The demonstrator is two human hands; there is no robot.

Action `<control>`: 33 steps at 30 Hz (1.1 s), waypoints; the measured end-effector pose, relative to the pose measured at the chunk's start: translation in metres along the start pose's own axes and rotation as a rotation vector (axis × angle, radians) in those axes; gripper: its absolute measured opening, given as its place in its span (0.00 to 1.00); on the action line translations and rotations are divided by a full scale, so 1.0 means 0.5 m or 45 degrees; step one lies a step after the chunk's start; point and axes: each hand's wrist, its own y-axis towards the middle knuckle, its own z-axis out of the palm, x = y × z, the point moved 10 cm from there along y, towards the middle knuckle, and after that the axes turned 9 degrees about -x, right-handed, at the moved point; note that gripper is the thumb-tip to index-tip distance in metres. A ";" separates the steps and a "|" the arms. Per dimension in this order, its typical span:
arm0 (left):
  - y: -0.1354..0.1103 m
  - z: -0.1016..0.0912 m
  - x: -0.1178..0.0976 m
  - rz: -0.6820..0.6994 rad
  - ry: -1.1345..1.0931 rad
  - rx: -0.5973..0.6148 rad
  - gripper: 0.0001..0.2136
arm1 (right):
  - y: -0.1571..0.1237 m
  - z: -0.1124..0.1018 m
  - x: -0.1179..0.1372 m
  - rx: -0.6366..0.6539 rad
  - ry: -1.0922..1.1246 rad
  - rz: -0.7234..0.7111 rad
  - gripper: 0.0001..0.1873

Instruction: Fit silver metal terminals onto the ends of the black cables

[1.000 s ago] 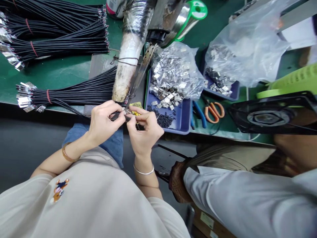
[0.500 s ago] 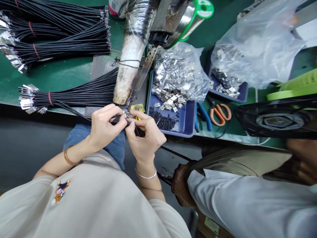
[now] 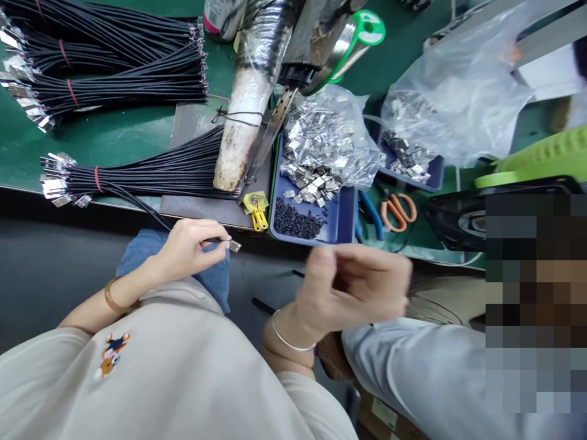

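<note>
My left hand (image 3: 190, 247) pinches the end of a thin black wire (image 3: 140, 206) that carries a small metal clip (image 3: 235, 245) at its tip, held just off the front edge of the bench. The wire runs back to a bundle of black wires (image 3: 151, 173) bound with a red band. My right hand (image 3: 353, 287) hangs lower and to the right, blurred by motion, with its fingers curled; nothing shows in it. A blue tray (image 3: 342, 217) with loose metal clips and small black pieces lies above the right hand.
More black wire bundles (image 3: 114, 73) lie at the back left. A wrapped cylinder (image 3: 243, 116), a solder spool (image 3: 367, 27), a clear bag of clips (image 3: 330, 131), a second bag (image 3: 458, 98) and orange scissors (image 3: 398, 211) crowd the green bench. Another person's grey sleeve (image 3: 413, 379) sits at lower right.
My hands have parted. The right hand swung away down and right from the wire tip. The left hand dropped slightly toward me, keeping the wire with its clip.
</note>
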 end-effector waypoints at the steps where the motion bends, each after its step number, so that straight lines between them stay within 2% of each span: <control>1: -0.009 0.000 0.007 -0.018 -0.026 0.042 0.06 | 0.012 -0.017 -0.002 -0.069 -0.069 -0.034 0.09; 2: -0.015 -0.006 0.014 -0.031 -0.054 0.042 0.04 | 0.023 -0.019 -0.011 -0.058 -0.149 -0.049 0.10; 3: -0.017 -0.017 0.019 -0.030 -0.075 0.003 0.04 | 0.032 -0.007 -0.029 0.024 -0.232 -0.041 0.10; 5: -0.013 -0.051 0.023 0.020 -0.044 -0.158 0.04 | 0.040 0.044 -0.082 0.318 -0.387 -0.024 0.10; 8: 0.011 -0.081 0.018 0.203 0.228 -0.343 0.05 | 0.037 0.116 -0.162 0.622 -0.470 -0.004 0.09; 10: 0.035 -0.071 0.022 0.308 0.472 -0.330 0.07 | 0.035 0.158 -0.201 0.731 -0.449 0.016 0.08; 13: 0.065 -0.042 0.050 0.352 0.766 -0.213 0.09 | 0.034 0.209 -0.229 0.853 -0.466 -0.015 0.10; 17: 0.064 -0.033 0.047 0.476 0.826 -0.237 0.12 | 0.042 0.236 -0.237 0.932 -0.503 -0.078 0.11; 21: 0.041 -0.039 0.026 0.530 0.784 -0.328 0.13 | 0.047 0.231 -0.244 0.935 -0.451 -0.006 0.11; 24: 0.031 -0.042 0.018 0.499 0.697 -0.360 0.13 | 0.057 0.204 -0.237 0.803 -0.415 0.068 0.10; 30: 0.028 -0.040 0.010 0.480 0.735 -0.357 0.13 | 0.062 0.115 -0.160 0.430 -0.111 0.185 0.08; 33: 0.027 -0.036 0.015 0.447 0.723 -0.322 0.13 | 0.035 0.097 -0.108 0.388 0.037 0.193 0.10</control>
